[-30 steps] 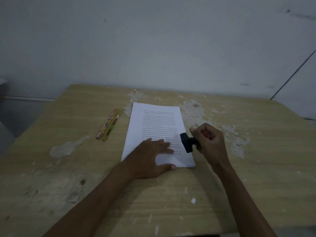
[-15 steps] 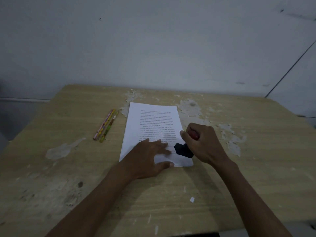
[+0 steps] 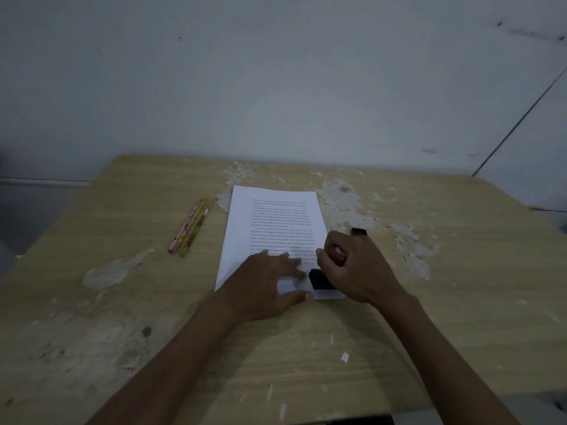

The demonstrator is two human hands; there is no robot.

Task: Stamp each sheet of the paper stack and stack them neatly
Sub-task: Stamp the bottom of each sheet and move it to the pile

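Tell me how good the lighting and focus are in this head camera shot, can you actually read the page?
Head view: dim, flat light with a soft shadow under the left hand; printed lines on the paper stack are too soft to read; the stamp in the right hand is a dark block; wide-angle bending shows at the table edges.

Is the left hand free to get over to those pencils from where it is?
Probably yes. The left hand lies flat on the paper stack, holding nothing, and bare table separates it from the pencils. Lifting it would unpin the sheet under the stamp.
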